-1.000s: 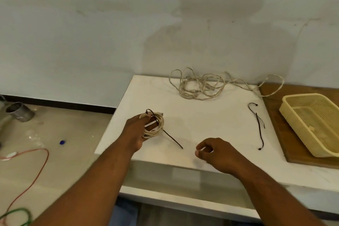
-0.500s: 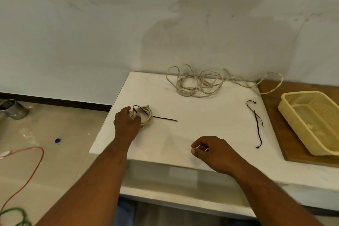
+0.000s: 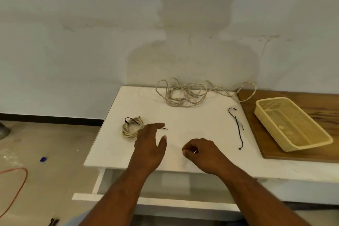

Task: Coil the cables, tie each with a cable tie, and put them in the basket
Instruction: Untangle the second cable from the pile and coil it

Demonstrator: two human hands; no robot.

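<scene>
Head view, left hand released, fingers straight (beside tied coil), right hand curled, pinching pale sliver.

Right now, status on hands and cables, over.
Left hand open beside tied cable coil; right hand pinching thin pale sliver. Other cable tangled, uncoiled; basket holds no cable. Spare cable tie lies between coil and basket.

Your view: white desk stands against pale, stained wall. Wooden board lies on desk's right end. Person-shaped shadow falls on wall. Black baseboard runs along wall's foot, left. On beige floor left of desk: looping orange cord, small blue bit, clear plastic. White lower shelf sits under desk top.
</scene>
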